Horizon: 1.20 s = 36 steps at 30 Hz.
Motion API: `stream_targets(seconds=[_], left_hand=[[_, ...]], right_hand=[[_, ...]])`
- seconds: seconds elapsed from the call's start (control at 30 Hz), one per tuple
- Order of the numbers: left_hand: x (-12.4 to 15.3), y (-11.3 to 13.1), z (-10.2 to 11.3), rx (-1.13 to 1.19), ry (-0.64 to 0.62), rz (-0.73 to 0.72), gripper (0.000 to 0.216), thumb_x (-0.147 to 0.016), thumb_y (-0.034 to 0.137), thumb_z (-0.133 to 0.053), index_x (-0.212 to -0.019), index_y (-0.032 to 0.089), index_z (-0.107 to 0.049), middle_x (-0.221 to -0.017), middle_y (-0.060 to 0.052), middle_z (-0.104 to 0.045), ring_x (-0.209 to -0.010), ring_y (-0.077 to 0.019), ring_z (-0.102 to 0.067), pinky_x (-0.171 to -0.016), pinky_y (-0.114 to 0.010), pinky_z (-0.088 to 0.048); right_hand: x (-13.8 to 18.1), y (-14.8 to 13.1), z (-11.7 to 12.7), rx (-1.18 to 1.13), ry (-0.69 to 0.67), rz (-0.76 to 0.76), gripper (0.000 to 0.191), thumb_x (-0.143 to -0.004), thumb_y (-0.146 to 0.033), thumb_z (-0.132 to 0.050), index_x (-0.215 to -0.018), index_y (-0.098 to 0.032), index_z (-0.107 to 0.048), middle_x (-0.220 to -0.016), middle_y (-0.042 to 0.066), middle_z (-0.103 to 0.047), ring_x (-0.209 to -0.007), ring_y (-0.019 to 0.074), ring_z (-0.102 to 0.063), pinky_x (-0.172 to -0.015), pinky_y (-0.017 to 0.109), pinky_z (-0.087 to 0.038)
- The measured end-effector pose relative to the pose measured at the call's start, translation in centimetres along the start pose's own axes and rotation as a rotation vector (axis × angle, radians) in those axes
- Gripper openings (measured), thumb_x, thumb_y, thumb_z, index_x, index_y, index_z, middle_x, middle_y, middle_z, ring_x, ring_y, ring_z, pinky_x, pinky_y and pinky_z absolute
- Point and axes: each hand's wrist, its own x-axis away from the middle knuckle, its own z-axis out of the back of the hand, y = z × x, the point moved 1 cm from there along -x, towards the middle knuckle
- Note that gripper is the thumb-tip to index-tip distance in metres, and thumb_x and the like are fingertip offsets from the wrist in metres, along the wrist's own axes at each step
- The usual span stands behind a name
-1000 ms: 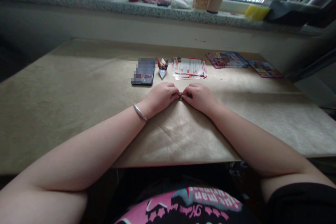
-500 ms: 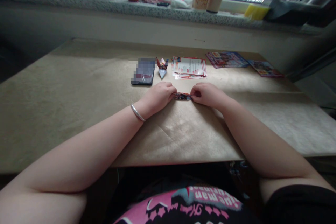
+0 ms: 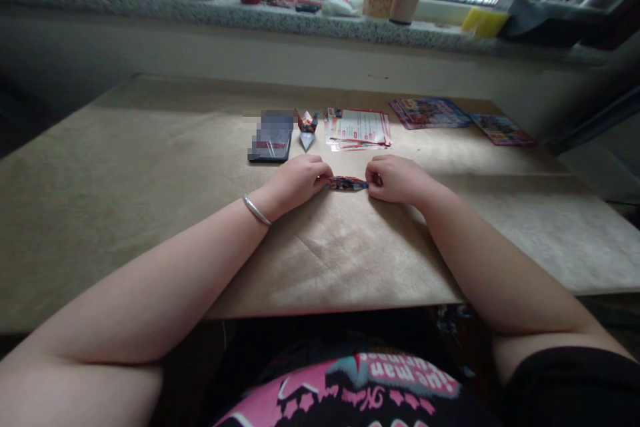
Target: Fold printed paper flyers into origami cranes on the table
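Observation:
A small folded strip of colourful printed paper (image 3: 347,183) lies flat on the brown paper-covered table (image 3: 150,167), stretched between both hands. My left hand (image 3: 299,180), with a silver bangle on the wrist, is curled and pinches the strip's left end. My right hand (image 3: 399,179) is curled too and pinches the right end. Both forearms rest on the table.
Beyond the hands lie a dark phone (image 3: 271,136), a small folded paper figure (image 3: 307,129), a stack of printed leaflets (image 3: 358,128) and two more colourful sheets (image 3: 430,113) (image 3: 501,129). The windowsill (image 3: 280,13) holds cups, a red container and a yellow item.
The hands, touching with the paper hidden between them a second ago, have moved apart, and the folded strip now shows stretched out between them.

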Motion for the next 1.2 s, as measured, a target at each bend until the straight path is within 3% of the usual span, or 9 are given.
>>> stream_targets(seconds=[0.17, 0.3, 0.53, 0.93, 1.2], left_hand=[[0.0, 0.4, -0.3, -0.021, 0.03, -0.03, 0.017, -0.09, 0.019, -0.057, -0.09, 0.017, -0.074, -0.09, -0.006, -0.068, -0.081, -0.0169, -0.061, -0.074, -0.027, -0.048], [-0.2, 0.5, -0.4, -0.001, 0.027, -0.028, 0.017, -0.091, 0.021, -0.057, -0.091, 0.016, -0.074, -0.089, -0.007, -0.068, -0.084, -0.0183, -0.062, -0.078, -0.028, -0.048], [-0.2, 0.0, 0.0, 0.018, -0.018, 0.045, 0.015, -0.09, 0.022, -0.061, -0.087, 0.015, -0.074, -0.085, -0.006, -0.067, -0.078, -0.0168, -0.061, -0.075, -0.027, -0.047], [0.7, -0.9, 1.7, -0.192, -0.095, 0.024, 0.019, -0.087, 0.024, -0.055, -0.086, 0.019, -0.074, -0.087, -0.005, -0.068, -0.073, -0.0174, -0.061, -0.06, -0.027, -0.04], [0.5, -1.4, 1.7, -0.105, -0.15, 0.009, 0.013, -0.083, 0.018, -0.055, -0.082, 0.015, -0.068, -0.084, -0.007, -0.066, -0.072, -0.0172, -0.058, -0.067, -0.027, -0.044]], right_hand=[[-0.6, -2.0, -1.1, -0.126, 0.159, 0.115, 0.013, -0.086, -0.029, -0.061, -0.094, -0.02, -0.067, -0.094, 0.007, -0.067, -0.092, 0.0223, -0.058, -0.083, 0.033, -0.043], [-1.3, -3.0, -1.7, -0.147, 0.16, 0.084, 0.011, -0.089, -0.025, -0.058, -0.087, -0.019, -0.067, -0.092, 0.007, -0.067, -0.092, 0.0214, -0.058, -0.082, 0.032, -0.042], [-1.3, -2.3, -1.7, -0.145, 0.136, 0.032, 0.012, -0.088, -0.025, -0.059, -0.087, -0.019, -0.068, -0.092, 0.007, -0.069, -0.087, 0.0204, -0.06, -0.073, 0.03, -0.04], [-1.0, -2.1, -1.7, -0.148, 0.137, 0.022, 0.009, -0.086, -0.025, -0.059, -0.086, -0.02, -0.067, -0.09, 0.006, -0.067, -0.08, 0.0186, -0.058, -0.07, 0.029, -0.04], [-0.7, -1.6, -2.1, -0.198, 0.172, 0.033, 0.007, -0.085, -0.023, -0.06, -0.085, -0.02, -0.066, -0.088, 0.005, -0.065, -0.082, 0.0183, -0.057, -0.074, 0.029, -0.042]])
